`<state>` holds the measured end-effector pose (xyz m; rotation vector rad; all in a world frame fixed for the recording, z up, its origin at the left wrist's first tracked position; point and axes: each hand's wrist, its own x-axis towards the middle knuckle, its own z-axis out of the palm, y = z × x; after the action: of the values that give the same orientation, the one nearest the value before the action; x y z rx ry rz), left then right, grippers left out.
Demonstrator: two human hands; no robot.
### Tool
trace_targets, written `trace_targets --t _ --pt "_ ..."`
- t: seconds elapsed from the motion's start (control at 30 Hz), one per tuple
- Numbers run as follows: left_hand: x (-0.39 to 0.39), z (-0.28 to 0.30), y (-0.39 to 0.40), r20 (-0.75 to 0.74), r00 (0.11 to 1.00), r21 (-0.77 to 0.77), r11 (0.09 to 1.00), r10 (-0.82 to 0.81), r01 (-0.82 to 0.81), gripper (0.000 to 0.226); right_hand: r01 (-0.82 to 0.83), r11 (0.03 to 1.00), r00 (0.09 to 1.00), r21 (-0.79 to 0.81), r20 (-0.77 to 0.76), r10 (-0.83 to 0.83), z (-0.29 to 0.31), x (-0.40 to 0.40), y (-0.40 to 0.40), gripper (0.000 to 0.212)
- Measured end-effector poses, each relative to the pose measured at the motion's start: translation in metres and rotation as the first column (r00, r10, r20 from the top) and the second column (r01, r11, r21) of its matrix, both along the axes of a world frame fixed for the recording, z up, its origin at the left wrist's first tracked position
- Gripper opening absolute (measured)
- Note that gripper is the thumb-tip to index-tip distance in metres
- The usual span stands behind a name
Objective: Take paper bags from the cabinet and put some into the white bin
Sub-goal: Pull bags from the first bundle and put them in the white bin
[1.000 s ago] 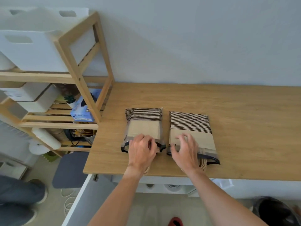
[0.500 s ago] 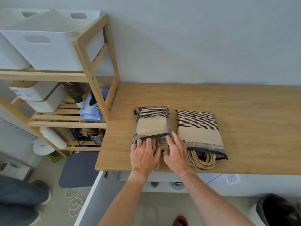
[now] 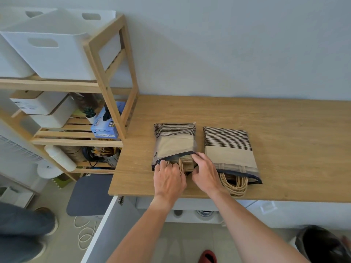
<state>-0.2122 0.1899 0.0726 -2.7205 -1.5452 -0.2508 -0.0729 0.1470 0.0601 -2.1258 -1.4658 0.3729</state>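
Two clear plastic packs of folded brown paper bags lie side by side on the wooden counter (image 3: 247,114). My left hand (image 3: 168,179) has its fingers on the bag handles at the open mouth of the left pack (image 3: 174,143). There too, my right hand (image 3: 205,171) lifts the dark plastic edge of the opening. The right pack (image 3: 229,149) lies untouched, its twine handles spilling out toward me. A white bin (image 3: 57,52) with cut-out handles stands on the top shelf of the wooden rack at the left.
The wooden rack (image 3: 110,88) holds smaller white boxes, a blue glove box (image 3: 106,124), a paper roll and a metal cup of pencils. An open white cabinet door (image 3: 106,228) hangs below the counter's left end. Another person's legs (image 3: 20,234) stand at lower left. A dark bin (image 3: 322,245) sits at lower right.
My right hand left the right pack and came over to the left one. Both hands have opened its mouth, baring the bag handles. My view shifted left and up.
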Motion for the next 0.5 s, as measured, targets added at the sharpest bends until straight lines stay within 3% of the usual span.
trace_targets --t 0.27,0.5 --pt "-0.009 -0.017 -0.007 0.119 0.981 0.127 0.982 -0.154 0.139 0.04 -0.098 0.993 0.986 -0.066 0.126 0.106 0.007 0.002 0.007 0.067" --pt "-0.017 -0.021 -0.002 0.27 0.932 0.051 0.971 -0.24 0.235 0.039 -0.173 0.978 0.894 -0.117 0.397 0.205 0.013 0.001 0.01 0.051"
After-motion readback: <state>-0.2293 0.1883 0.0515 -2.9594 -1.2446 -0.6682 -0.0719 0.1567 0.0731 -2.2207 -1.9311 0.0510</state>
